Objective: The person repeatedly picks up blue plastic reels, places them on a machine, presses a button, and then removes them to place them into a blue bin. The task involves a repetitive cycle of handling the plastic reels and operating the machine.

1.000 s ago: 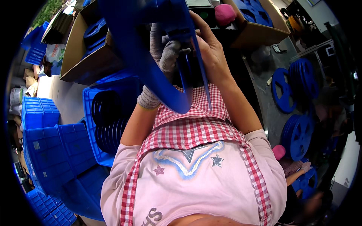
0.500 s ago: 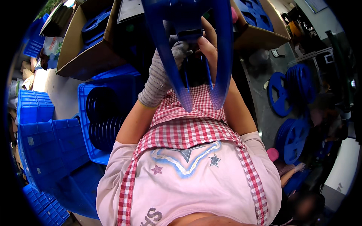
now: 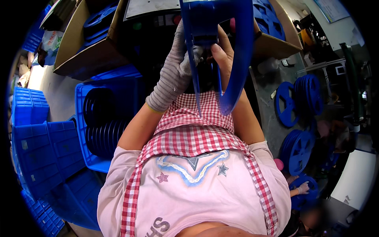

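A blue plastic reel (image 3: 241, 55) is held up close in front of me, its flanges seen partly edge-on. My left hand (image 3: 175, 73), in a grey ribbed knit glove, grips it at the left flange near the hub; some fingertips are hidden behind the plastic. From the other side my bare right hand (image 3: 224, 55) holds the reel near its hub, thumb and a finger showing between the flanges. The far side of the reel is out of sight.
To the left, a blue crate (image 3: 81, 130) holds several dark discs. Cardboard boxes (image 3: 92, 55) with blue reels flank my hands. More blue reels (image 3: 298, 152) stand on the right, where another person's gloved hand (image 3: 303, 188) touches one. Stacked blue crates (image 3: 37, 158) fill the lower left.
The reel has turned and shifted to the right, so its left flange now appears thin and edge-on. Both hands moved with it, still gripping. The other person's hand has moved slightly.
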Motion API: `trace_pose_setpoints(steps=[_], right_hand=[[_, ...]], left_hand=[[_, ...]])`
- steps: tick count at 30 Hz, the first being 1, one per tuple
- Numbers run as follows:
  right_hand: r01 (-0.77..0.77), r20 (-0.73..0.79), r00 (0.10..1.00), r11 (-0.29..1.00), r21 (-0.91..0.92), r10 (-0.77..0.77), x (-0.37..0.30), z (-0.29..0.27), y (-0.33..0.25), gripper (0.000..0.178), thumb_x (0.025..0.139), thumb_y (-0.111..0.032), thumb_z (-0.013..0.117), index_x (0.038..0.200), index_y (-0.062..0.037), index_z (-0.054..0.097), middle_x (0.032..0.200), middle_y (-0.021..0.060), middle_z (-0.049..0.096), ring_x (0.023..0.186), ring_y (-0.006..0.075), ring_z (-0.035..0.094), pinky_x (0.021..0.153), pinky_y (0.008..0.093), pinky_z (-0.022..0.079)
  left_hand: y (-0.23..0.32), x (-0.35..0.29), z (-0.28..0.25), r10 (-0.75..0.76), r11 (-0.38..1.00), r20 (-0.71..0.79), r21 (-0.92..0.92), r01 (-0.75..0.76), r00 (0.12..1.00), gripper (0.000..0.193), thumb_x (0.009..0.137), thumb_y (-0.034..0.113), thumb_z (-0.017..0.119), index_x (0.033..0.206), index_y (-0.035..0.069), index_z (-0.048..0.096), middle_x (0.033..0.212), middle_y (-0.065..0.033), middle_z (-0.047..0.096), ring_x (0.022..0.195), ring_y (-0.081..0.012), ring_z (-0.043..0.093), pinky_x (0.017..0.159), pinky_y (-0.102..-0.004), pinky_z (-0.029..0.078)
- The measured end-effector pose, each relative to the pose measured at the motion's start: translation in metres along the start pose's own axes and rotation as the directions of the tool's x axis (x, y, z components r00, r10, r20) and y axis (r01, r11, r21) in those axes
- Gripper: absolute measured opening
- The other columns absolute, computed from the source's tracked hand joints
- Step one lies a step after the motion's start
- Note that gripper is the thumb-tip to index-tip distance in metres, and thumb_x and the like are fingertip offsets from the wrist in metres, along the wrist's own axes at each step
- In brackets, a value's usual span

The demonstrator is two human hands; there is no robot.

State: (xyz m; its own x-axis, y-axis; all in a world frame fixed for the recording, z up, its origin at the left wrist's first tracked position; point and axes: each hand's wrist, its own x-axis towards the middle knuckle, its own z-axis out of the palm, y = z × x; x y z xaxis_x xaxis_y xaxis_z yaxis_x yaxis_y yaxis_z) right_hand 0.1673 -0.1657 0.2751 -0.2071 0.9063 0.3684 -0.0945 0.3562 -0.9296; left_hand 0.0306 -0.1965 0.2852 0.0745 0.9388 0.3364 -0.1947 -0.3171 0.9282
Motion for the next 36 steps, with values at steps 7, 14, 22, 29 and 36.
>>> trace_pose_setpoints(steps=[7, 14, 22, 29, 36], right_hand=[[0.004, 0.016, 1.0, 0.999, -0.032, -0.003, 0.001, 0.001, -0.008, 0.072, 0.088, -0.054, 0.05, 0.147, -0.0153, 0.033, 0.117, 0.0191, 0.055, 0.108, 0.0269, 0.058, 0.091, 0.038, 0.047], [0.06, 0.165, 0.986, 0.95, -0.308, -0.009, 0.01, -0.025, -0.033, 0.083, 0.08, -0.059, 0.06, 0.148, -0.0207, 0.03, 0.128, 0.0261, 0.054, 0.115, 0.0412, 0.056, 0.098, 0.044, 0.044], [0.235, 0.319, 0.947, 0.608, -0.759, 0.033, 0.109, -0.066, -0.055, 0.073, 0.079, -0.065, 0.049, 0.145, -0.0365, 0.034, 0.126, 0.0231, 0.056, 0.116, 0.0404, 0.055, 0.1, 0.0459, 0.041], [0.299, 0.346, 0.938, 0.43, -0.852, 0.034, 0.243, -0.047, -0.094, 0.078, 0.083, -0.06, 0.053, 0.146, -0.0186, 0.034, 0.146, 0.0183, 0.038, 0.135, 0.0323, 0.035, 0.111, 0.0409, 0.027], [0.26, 0.311, 0.943, 0.32, -0.911, 0.121, 0.275, -0.02, -0.109, 0.075, 0.084, -0.063, 0.05, 0.146, -0.0244, 0.033, 0.134, 0.022, 0.05, 0.126, 0.0381, 0.045, 0.109, 0.0444, 0.03]], left_hand=[[0.01, 0.0, 0.001, -0.059, 0.998, 0.005, -0.006, 0.059, 0.998, 0.083, 0.087, 0.05, 0.061, 0.15, 0.021, 0.015, 0.137, -0.0093, 0.042, 0.122, -0.023, 0.05, 0.101, -0.0367, 0.046], [0.022, -0.005, -0.016, -0.117, 0.98, -0.007, 0.16, 0.117, 0.993, 0.057, 0.093, 0.025, 0.059, 0.143, 0.011, 0.035, 0.138, -0.0125, 0.046, 0.125, -0.0256, 0.047, 0.103, -0.0421, 0.042], [0.026, 0.091, -0.129, 0.045, 0.93, 0.304, -0.361, 0.071, 0.952, 0.053, 0.084, 0.021, 0.07, 0.129, 0.002, 0.049, 0.108, -0.0118, 0.064, 0.097, -0.0185, 0.065, 0.079, -0.0301, 0.058], [0.079, 0.185, -0.173, 0.081, 0.944, 0.145, -0.328, -0.03, 0.986, 0.04, 0.088, -0.005, 0.043, 0.128, -0.005, 0.049, 0.109, -0.0157, 0.063, 0.1, -0.0231, 0.064, 0.089, -0.0337, 0.056], [0.081, 0.201, -0.192, 0.003, 0.956, 0.075, -0.293, 0.02, 0.997, 0.051, 0.085, -0.005, 0.037, 0.135, -0.004, 0.039, 0.127, -0.0164, 0.054, 0.121, -0.0266, 0.051, 0.108, -0.0386, 0.038]])
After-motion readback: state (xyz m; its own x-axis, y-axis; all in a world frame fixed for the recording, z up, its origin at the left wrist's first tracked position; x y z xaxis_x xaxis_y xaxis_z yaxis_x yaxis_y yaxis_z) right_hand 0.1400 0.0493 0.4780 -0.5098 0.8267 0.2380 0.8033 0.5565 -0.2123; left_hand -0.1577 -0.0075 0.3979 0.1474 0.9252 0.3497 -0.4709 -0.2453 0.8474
